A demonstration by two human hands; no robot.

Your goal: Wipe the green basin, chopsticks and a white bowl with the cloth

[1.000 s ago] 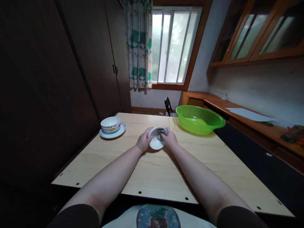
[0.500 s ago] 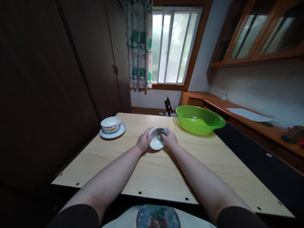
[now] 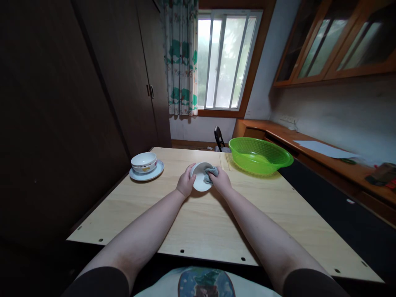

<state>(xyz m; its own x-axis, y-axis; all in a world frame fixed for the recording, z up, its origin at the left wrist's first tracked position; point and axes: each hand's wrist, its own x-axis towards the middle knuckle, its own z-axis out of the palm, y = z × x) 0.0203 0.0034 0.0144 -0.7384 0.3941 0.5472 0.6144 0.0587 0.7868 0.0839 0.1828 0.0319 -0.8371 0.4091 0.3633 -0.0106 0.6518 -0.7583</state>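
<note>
My left hand (image 3: pixel 186 181) grips a white bowl (image 3: pixel 199 182) by its left rim, thumb on the inner side. The bowl is tilted with its opening toward me, held above the wooden table (image 3: pixel 204 222). In my right hand (image 3: pixel 221 180) a grey-green cloth (image 3: pixel 210 173) is bunched, pressed against the right inner side of the bowl. To the left, two stacked bowls (image 3: pixel 144 161) with a coloured pattern stand on a white plate (image 3: pixel 151 175).
A green plastic basin (image 3: pixel 261 156) stands at the table's far right corner. Behind the table is a dark chair (image 3: pixel 219 138). A wooden desk (image 3: pixel 321 152) with a sheet of paper (image 3: pixel 324 149) runs along the right wall, and a dark wardrobe (image 3: pixel 123 82) lines the left.
The bowl and my left hand have shifted slightly up and left. More of the cloth shows inside the bowl now. The stacked bowls, plate and basin have not moved.
</note>
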